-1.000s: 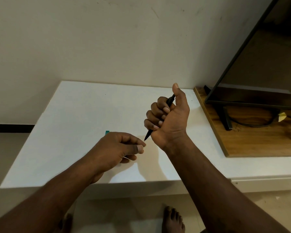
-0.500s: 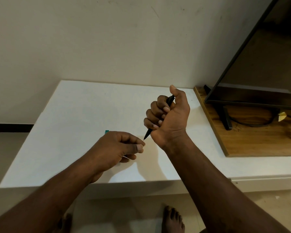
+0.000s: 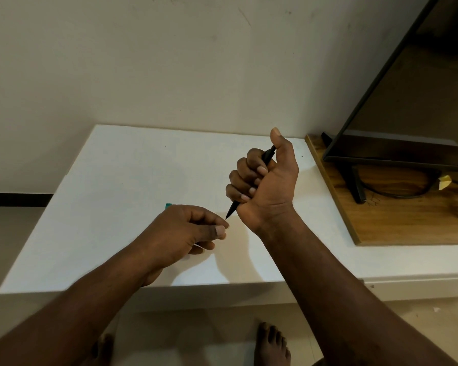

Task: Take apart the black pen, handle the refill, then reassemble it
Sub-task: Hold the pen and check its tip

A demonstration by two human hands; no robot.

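My right hand (image 3: 267, 186) grips the black pen (image 3: 232, 210) in a fist above the white table (image 3: 111, 196). The pen slants, its pointed tip down and to the left, its top end showing beside my raised thumb. My left hand (image 3: 185, 231) hovers just below and left of the tip, fingers curled, thumb against the forefinger. A thin pale rod (image 3: 197, 245), apparently the refill, pokes out under those fingers; most of it is hidden. The pen tip nearly touches my left forefinger.
A small teal object (image 3: 168, 206) lies on the table, mostly hidden behind my left hand. At the right a black screen (image 3: 407, 107) stands on a wooden board (image 3: 407, 223) with a cable. A wall rises behind; my bare feet (image 3: 271, 344) are below the table edge.
My right thumb has lifted up off the pen's top end. Both hands otherwise stay nearly where they were.
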